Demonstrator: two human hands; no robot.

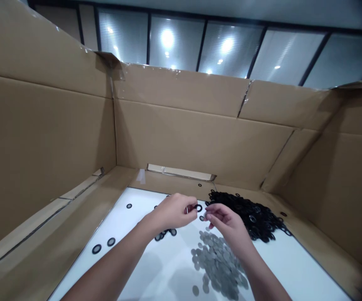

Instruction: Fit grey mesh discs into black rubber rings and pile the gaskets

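Observation:
My left hand [181, 210] pinches a black ring [198, 207] between thumb and fingers, above the white board [149, 271]. Just right of it, my right hand [224, 221] is closed at the fingertips on what looks like a small grey disc [205, 214]. Under the right wrist spreads a pile of flat grey discs [215, 259]. Behind the right hand lies a heap of black rings [256, 215]. Between and below the hands, a black ring with a grey centre [201, 218] rests on the board.
Tall cardboard walls [181, 138] enclose the board on the left, back and right. Grey-centred black rings [96, 249] lie scattered at the left, with a small cluster [160, 236] partly behind the left forearm. A loose black ring [283, 213] sits on the cardboard floor at right.

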